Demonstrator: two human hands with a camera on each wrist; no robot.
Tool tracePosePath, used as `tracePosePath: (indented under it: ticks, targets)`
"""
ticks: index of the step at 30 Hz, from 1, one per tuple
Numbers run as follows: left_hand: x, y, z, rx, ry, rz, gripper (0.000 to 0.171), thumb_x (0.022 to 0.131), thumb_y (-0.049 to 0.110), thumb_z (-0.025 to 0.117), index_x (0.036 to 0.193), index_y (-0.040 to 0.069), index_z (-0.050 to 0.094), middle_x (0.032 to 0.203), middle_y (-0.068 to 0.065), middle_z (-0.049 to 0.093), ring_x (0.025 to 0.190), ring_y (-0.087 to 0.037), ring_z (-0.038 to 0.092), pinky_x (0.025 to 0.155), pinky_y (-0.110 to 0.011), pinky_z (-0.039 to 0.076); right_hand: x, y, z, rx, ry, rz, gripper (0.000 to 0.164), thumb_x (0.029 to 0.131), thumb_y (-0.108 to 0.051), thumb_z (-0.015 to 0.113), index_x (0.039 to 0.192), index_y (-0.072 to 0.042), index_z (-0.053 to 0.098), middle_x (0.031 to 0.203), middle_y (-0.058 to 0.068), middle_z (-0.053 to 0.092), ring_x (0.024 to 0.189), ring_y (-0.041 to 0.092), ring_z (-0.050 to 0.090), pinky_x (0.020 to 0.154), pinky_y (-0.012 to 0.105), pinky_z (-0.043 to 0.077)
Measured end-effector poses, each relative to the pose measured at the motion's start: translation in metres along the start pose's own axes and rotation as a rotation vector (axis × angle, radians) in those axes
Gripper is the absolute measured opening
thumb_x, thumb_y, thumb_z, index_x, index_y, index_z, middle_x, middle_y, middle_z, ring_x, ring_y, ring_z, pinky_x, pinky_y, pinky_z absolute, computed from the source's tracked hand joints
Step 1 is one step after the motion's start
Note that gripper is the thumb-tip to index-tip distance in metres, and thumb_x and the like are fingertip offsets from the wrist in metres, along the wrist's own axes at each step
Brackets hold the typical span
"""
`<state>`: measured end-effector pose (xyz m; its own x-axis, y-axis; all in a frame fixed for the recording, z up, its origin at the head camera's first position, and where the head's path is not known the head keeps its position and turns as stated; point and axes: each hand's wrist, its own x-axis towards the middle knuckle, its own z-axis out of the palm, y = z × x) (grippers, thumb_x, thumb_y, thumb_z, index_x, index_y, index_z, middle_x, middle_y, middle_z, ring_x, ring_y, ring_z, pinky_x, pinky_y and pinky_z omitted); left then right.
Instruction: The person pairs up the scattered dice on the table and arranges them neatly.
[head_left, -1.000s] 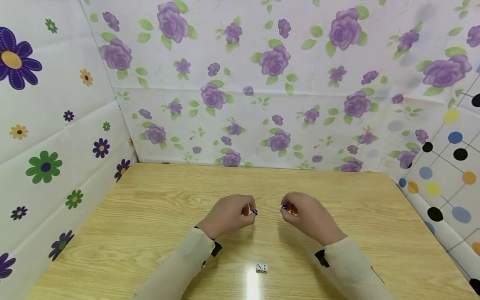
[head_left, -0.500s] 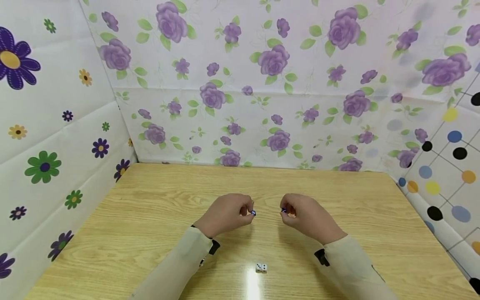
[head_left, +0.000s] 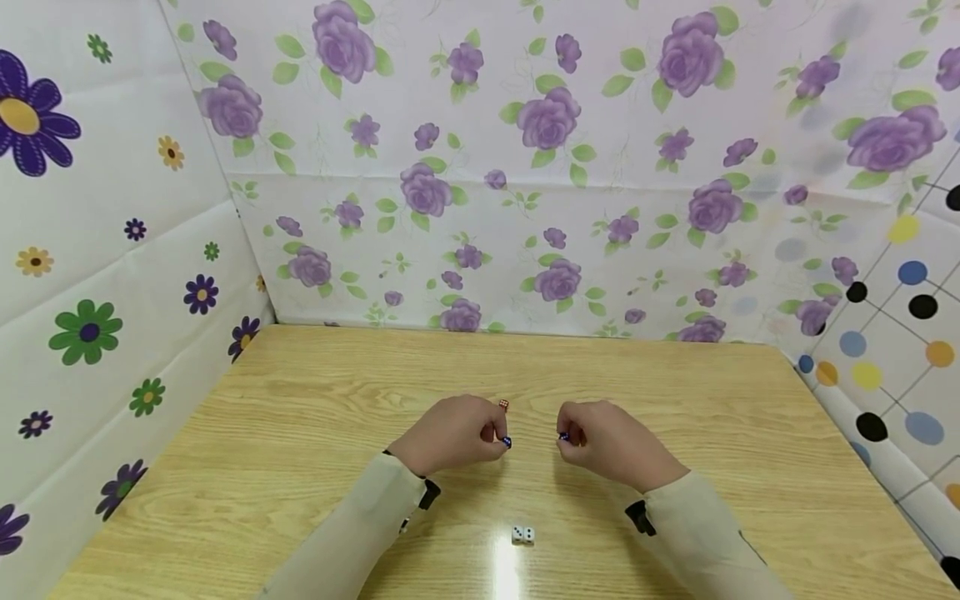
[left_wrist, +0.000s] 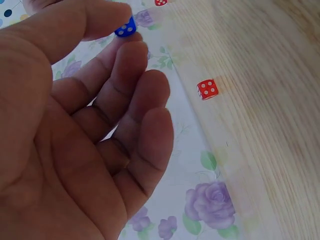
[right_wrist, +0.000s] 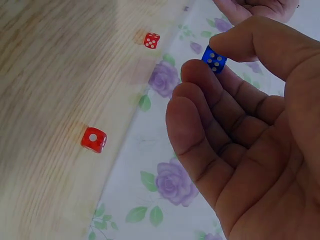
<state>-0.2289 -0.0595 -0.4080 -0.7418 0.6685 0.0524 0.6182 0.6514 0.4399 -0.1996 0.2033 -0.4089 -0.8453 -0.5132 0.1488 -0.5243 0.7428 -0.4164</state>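
My left hand pinches a small blue die between thumb and index finger, its other fingers loosely bent. Facing it, my right hand pinches a second blue die the same way. A short gap separates the two dice. Just beyond the left fingertips, a red die rests on the table. In the left wrist view, a red die shows four pips. The right wrist view has two red dice on the wood, the nearer red die with one pip up; in the head view my right hand hides one.
Two white dice sit side by side on the wooden table, between the forearms and nearer to me. Flowered cloth hangs behind the table's far edge, with patterned cloths at the left and right sides.
Both hands have come slightly toward me with their blue dice. The red die beyond the left hand has come into sight, while the one by the right hand is now hidden.
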Motion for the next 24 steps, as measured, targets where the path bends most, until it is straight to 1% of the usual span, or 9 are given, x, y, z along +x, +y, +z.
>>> tracePosePath:
  ticks: [8, 16, 19, 24]
  targets:
    - [0.000, 0.002, 0.002, 0.036, -0.030, -0.007, 0.010, 0.093, 0.021, 0.077, 0.083, 0.023, 0.074, 0.070, 0.015, 0.059, 0.063, -0.003, 0.051, 0.066, -0.023, 0.048, 0.003, 0.003, 0.009, 0.005, -0.084, -0.008, 0.013, 0.092, -0.008, 0.075, 0.089, -0.017, 0.066, 0.073, -0.012, 0.055, 0.063, 0.004, 0.048, 0.061, 0.025, 0.045]
    - [0.002, 0.000, 0.006, 0.038, -0.054, -0.013, 0.009, 0.092, 0.021, 0.077, 0.085, 0.023, 0.072, 0.072, 0.014, 0.058, 0.065, -0.005, 0.052, 0.065, -0.024, 0.048, 0.005, 0.004, 0.015, 0.005, -0.109, -0.029, 0.014, 0.092, -0.006, 0.076, 0.088, -0.016, 0.067, 0.076, -0.012, 0.059, 0.065, 0.003, 0.050, 0.063, 0.025, 0.046]
    - [0.001, -0.001, 0.007, 0.030, -0.073, -0.020, 0.009, 0.092, 0.021, 0.076, 0.086, 0.025, 0.071, 0.073, 0.014, 0.058, 0.065, -0.005, 0.052, 0.064, -0.025, 0.047, 0.004, 0.003, 0.016, -0.003, -0.119, -0.037, 0.015, 0.091, -0.005, 0.076, 0.087, -0.016, 0.067, 0.076, -0.012, 0.059, 0.066, 0.003, 0.049, 0.063, 0.025, 0.046]
    - [0.001, -0.002, 0.012, 0.024, -0.096, -0.025, 0.010, 0.092, 0.021, 0.076, 0.085, 0.026, 0.070, 0.075, 0.015, 0.059, 0.066, -0.004, 0.053, 0.066, -0.024, 0.048, 0.003, 0.002, 0.018, -0.034, -0.125, -0.051, 0.016, 0.090, -0.002, 0.074, 0.086, -0.016, 0.068, 0.076, -0.012, 0.058, 0.065, 0.002, 0.046, 0.065, 0.025, 0.044]
